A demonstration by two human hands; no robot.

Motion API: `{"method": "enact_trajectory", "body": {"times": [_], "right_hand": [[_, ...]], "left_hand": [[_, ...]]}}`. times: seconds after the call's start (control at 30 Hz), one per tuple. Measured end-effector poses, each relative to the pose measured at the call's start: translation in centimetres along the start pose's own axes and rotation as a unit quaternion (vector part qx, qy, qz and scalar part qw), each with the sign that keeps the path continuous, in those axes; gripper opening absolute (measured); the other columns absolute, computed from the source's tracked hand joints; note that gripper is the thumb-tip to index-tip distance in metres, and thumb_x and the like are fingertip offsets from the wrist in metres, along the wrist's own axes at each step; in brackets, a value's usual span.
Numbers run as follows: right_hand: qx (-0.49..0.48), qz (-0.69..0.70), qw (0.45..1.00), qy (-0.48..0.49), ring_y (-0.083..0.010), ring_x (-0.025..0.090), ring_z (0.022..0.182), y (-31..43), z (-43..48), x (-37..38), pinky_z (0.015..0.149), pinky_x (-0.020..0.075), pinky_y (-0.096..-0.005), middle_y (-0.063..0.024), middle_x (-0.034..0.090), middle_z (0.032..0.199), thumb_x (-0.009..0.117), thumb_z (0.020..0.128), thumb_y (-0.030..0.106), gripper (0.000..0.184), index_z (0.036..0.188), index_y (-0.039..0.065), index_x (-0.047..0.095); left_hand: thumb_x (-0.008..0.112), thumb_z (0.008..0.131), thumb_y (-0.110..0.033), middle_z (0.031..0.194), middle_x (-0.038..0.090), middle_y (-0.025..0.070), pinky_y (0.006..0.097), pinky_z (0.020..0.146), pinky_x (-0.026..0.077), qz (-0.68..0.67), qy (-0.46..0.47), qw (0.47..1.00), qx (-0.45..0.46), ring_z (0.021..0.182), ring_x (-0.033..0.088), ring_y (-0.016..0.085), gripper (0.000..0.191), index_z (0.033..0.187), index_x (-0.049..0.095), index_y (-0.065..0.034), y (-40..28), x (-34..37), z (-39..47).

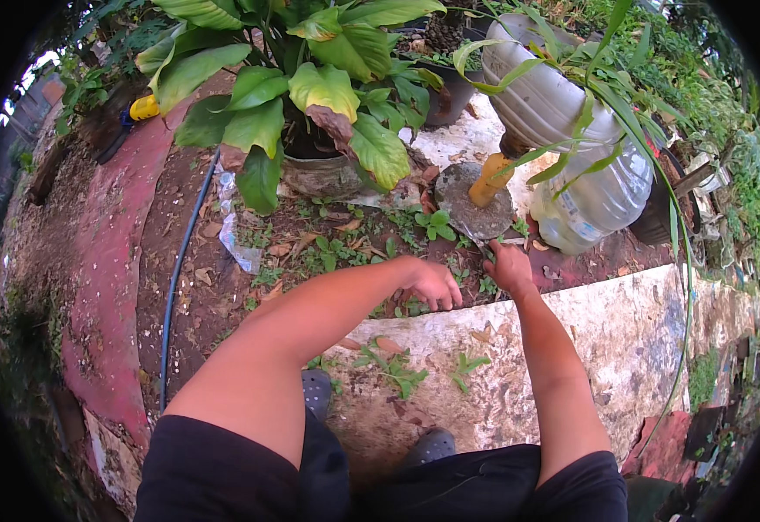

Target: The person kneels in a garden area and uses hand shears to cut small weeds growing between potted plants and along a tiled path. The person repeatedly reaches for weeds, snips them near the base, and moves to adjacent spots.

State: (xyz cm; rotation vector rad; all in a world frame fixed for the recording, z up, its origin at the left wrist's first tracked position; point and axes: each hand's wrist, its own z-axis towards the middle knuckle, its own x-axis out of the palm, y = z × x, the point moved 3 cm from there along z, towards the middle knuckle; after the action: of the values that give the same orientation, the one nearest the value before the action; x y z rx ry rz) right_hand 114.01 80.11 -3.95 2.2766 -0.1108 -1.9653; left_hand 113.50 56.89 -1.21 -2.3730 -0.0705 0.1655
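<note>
My right hand (509, 266) grips a slim metal hand tool (475, 239), its tip pointing toward a round concrete base (465, 205) with a yellow post in it. Most of the handle is hidden in my fingers, so its exact kind is unclear. My left hand (433, 285) hangs just above the soil with loosely bent fingers and nothing visible in them. Small green weeds (331, 253) grow among dry leaves in the soil strip beyond it. Two uprooted weeds (393, 370) (467, 370) lie on the stained pale slab (589, 339) near my feet.
A broad-leaved plant (328, 85) in a pot (321, 176) stands ahead. At right are a tilted white ribbed planter (543, 85) and a large clear plastic bottle (592, 196). A blue hose (184, 267) and a crumpled plastic strip (233, 228) lie on the left.
</note>
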Motion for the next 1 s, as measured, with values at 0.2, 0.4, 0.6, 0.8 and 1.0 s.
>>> {"method": "enact_trajectory", "body": {"times": [0.2, 0.4, 0.6, 0.8, 1.0], "right_hand": [[-0.031, 0.01, 0.999, 0.001, -0.0424, 0.071, 0.104, -0.6, -0.9, 1.1, 0.091, 0.0555, -0.0538, -0.022, 0.074, 0.105, 0.075, 0.089, 0.028, 0.043, 0.125, 0.01, 0.061], [-0.037, 0.001, 0.998, 0.043, -0.042, 0.071, 0.102, 0.1, -1.7, 2.1, 0.089, 0.0559, -0.0534, -0.0211, 0.073, 0.107, 0.078, 0.088, 0.028, 0.048, 0.129, 0.01, 0.061], [-0.014, 0.01, 0.999, 0.041, -0.0412, 0.072, 0.101, 3.2, -0.5, 1.1, 0.09, 0.057, -0.053, -0.0211, 0.075, 0.107, 0.077, 0.088, 0.035, 0.051, 0.13, 0.01, 0.063], [-0.003, -0.035, 0.997, 0.075, -0.0364, 0.067, 0.119, 8.9, 3.1, 1.3, 0.098, 0.0578, -0.0487, -0.0159, 0.072, 0.123, 0.081, 0.083, 0.041, 0.063, 0.139, 0.018, 0.063], [0.003, -0.043, 0.999, 0.013, -0.0374, 0.073, 0.109, 13.3, 6.7, 3.3, 0.091, 0.06, -0.0491, -0.0192, 0.075, 0.115, 0.073, 0.088, 0.026, 0.034, 0.117, 0.008, 0.071]], "left_hand": [[0.071, 0.086, -0.009, 0.131, 0.069, 0.0181, 0.0382, 0.095, 0.055, -0.015, -0.329, 0.944, 0.009, 0.117, 0.068, 0.029, 0.066, 0.151, 0.056, -0.011, 1.7, -5.3, 0.2], [0.07, 0.084, -0.013, 0.139, 0.065, 0.0236, 0.0405, 0.106, 0.051, 0.046, -0.378, 0.925, 0.022, 0.129, 0.063, 0.033, 0.059, 0.143, 0.063, -0.0089, 4.4, -6.8, 1.5], [0.067, 0.086, -0.018, 0.141, 0.065, 0.0223, 0.0425, 0.109, 0.049, 0.08, -0.41, 0.906, -0.064, 0.13, 0.062, 0.038, 0.054, 0.138, 0.066, -0.0023, 6.3, -8.4, -1.0], [0.067, 0.087, -0.016, 0.139, 0.066, 0.0227, 0.0424, 0.109, 0.05, 0.043, -0.431, 0.9, -0.05, 0.13, 0.063, 0.037, 0.053, 0.139, 0.067, -0.0031, 8.6, -9.2, -4.6], [0.068, 0.085, -0.014, 0.139, 0.067, 0.0212, 0.0399, 0.108, 0.05, 0.039, -0.42, 0.906, -0.024, 0.127, 0.065, 0.034, 0.053, 0.137, 0.068, -0.0034, 8.7, -7.8, -5.5]]}}
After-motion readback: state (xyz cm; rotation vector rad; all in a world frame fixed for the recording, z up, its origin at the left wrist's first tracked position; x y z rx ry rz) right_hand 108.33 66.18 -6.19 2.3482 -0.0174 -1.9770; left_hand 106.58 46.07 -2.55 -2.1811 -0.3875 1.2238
